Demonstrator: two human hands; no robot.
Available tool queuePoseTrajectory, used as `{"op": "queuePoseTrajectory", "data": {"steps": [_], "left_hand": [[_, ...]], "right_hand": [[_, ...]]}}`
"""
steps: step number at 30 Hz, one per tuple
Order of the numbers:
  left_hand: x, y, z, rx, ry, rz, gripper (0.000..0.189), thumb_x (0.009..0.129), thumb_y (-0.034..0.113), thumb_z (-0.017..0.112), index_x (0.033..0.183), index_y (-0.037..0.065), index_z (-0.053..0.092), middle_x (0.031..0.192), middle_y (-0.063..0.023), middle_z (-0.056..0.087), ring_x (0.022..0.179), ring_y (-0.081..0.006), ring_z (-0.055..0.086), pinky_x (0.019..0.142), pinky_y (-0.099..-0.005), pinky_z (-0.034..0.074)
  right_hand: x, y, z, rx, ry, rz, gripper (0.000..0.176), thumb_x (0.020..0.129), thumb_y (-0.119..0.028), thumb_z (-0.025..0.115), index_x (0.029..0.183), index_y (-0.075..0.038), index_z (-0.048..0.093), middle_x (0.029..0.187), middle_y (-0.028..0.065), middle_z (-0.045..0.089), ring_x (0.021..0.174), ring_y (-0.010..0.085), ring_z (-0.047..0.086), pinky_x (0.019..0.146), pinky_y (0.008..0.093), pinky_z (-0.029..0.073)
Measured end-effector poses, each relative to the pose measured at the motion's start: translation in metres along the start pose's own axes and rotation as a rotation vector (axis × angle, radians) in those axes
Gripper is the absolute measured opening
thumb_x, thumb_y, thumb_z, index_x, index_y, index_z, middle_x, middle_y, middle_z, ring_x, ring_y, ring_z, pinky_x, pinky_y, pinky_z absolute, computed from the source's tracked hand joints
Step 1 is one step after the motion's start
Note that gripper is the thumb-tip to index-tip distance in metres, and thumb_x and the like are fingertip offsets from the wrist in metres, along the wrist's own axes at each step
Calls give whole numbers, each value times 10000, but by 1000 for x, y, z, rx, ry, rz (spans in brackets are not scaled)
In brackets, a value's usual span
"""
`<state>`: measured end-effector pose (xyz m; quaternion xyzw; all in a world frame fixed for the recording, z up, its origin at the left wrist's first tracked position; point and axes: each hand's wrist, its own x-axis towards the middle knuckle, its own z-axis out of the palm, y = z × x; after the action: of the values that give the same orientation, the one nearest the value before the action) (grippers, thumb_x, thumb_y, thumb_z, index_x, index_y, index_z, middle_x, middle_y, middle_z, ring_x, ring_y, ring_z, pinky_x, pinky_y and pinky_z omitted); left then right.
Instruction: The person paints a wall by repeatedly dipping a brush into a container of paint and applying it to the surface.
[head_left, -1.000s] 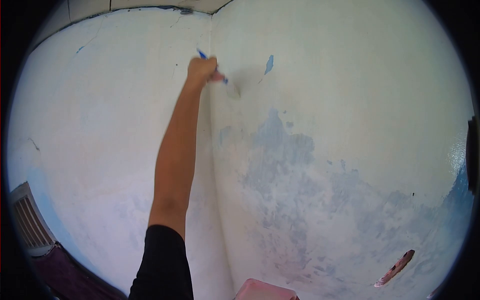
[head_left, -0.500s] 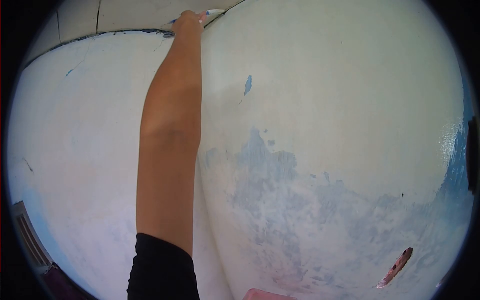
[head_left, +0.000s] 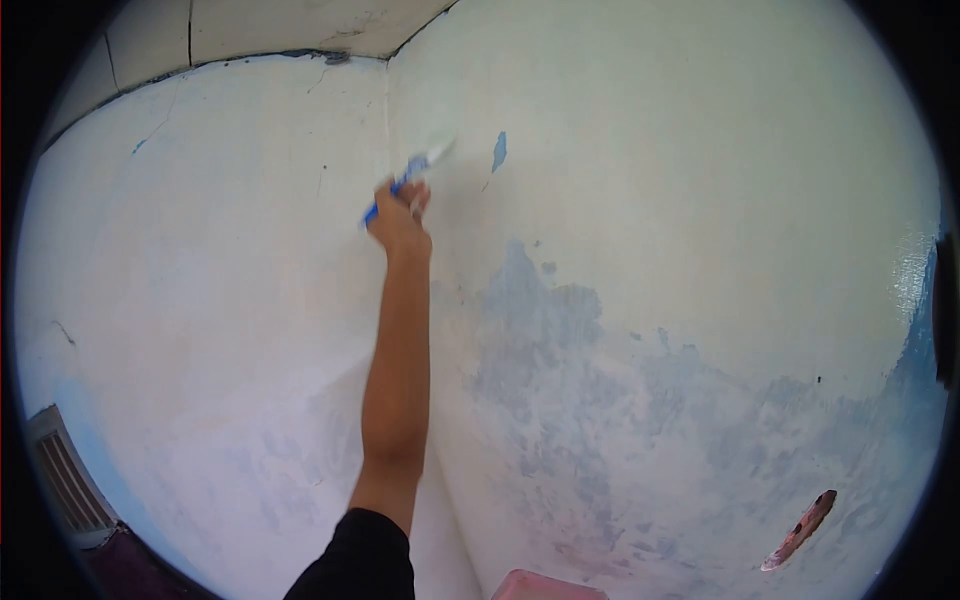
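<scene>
My left hand [head_left: 403,215] is raised in front of the wall corner, its fingers wrapped round a paintbrush. The paintbrush [head_left: 410,170] has a blue handle and pale bristles, blurred by motion, pointing up and to the right. Behind it, the right wall [head_left: 700,200] is coated whitish over older blue, with a small bare blue patch [head_left: 499,152] just right of the bristles. On the other side of the corner, the left wall [head_left: 220,260] is pale too, with fine cracks. My right hand is out of view.
Overhead, the panelled ceiling [head_left: 280,25] meets the walls along a dark, ragged gap. A slatted vent [head_left: 75,475] sits at lower left. A reddish gouge [head_left: 800,530] cuts into the right wall, and a pink object [head_left: 550,587] shows at the bottom edge.
My left hand has come down from the ceiling edge at the corner with the paintbrush, which now shows more fully. The view has shifted slightly.
</scene>
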<state>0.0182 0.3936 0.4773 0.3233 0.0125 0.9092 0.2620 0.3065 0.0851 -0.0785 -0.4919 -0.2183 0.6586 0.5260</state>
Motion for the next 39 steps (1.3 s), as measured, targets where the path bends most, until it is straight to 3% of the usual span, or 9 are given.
{"op": "queuePoseTrajectory", "data": {"steps": [7, 11, 13, 19, 23, 28, 34, 36, 39], "left_hand": [[-175, 9, -232, 350, 219, -232, 260, 981, 252, 647, 1057, 4, 669, 821, -90, 650, 727, -198, 664, 669, -375, 598], [-189, 50, -255, 781, 199, -285, 254, 960, 217, 631, 993, -28, 688, 729, -103, 639, 583, -195, 639, 524, -345, 592], [-164, 60, -220, 872, 56, -272, 279, 945, 196, 625, 883, -69, 685, 671, -110, 641, 502, -206, 632, 473, -336, 584], [-36, 65, -37, 1073, -405, -44, 325, 914, 181, 669, 807, -126, 676, 744, -233, 730, 609, -280, 754, 552, -327, 639], [13, 85, 98, 1094, -424, 99, 277, 900, 142, 622, 792, -110, 660, 765, -232, 745, 639, -293, 772, 571, -298, 622], [100, 105, 203, 704, -432, 179, 301, 1014, 132, 548, 1050, -165, 580, 913, -283, 703, 719, -307, 739, 512, -370, 597], [102, 85, 186, -73, -253, 161, 351, 1028, 118, 549, 1000, -230, 585, 1076, -325, 666, 788, -370, 750, 615, -351, 667], [54, 74, 156, -14, -92, 105, 274, 967, 141, 569, 941, -131, 590, 876, -264, 734, 687, -282, 742, 607, -308, 601], [15, 31, 81, -30, -119, 50, 228, 979, 119, 587, 995, -109, 584, 869, -205, 706, 694, -283, 716, 629, -347, 609]], "right_hand": [[-3, -1, -2, -9, -3, 5, 821, 980, -743, 472, 1563, -213, 240, 1506, 142, 484, 1240, 385, 627, 830, 576, 612], [-5, -1, -2, -16, 2, 5, 816, 982, -744, 465, 1560, -213, 240, 1504, 139, 486, 1240, 383, 628, 829, 577, 612], [-7, -1, -3, -21, 2, 6, 814, 983, -744, 462, 1558, -213, 240, 1503, 137, 487, 1239, 383, 629, 828, 577, 612], [-10, 0, -3, -26, 5, 6, 806, 986, -745, 452, 1554, -213, 240, 1501, 133, 490, 1238, 380, 631, 827, 578, 612], [-11, 0, -3, -33, 6, 3, 801, 989, -746, 446, 1551, -214, 240, 1499, 130, 492, 1238, 379, 632, 826, 579, 612], [-12, 1, -4, -29, 9, 0, 795, 991, -747, 437, 1547, -214, 241, 1496, 126, 494, 1237, 377, 634, 825, 580, 612], [-17, 1, -9, -37, 5, -8, 787, 995, -748, 428, 1543, -214, 241, 1494, 121, 497, 1236, 375, 636, 823, 581, 612], [-19, 0, -10, -43, -2, -14, 785, 996, -748, 424, 1541, -214, 241, 1493, 120, 498, 1236, 374, 636, 823, 581, 612], [-22, 0, -14, -49, -16, -23, 781, 997, -749, 419, 1539, -215, 241, 1491, 118, 499, 1235, 373, 637, 822, 582, 612]]}}
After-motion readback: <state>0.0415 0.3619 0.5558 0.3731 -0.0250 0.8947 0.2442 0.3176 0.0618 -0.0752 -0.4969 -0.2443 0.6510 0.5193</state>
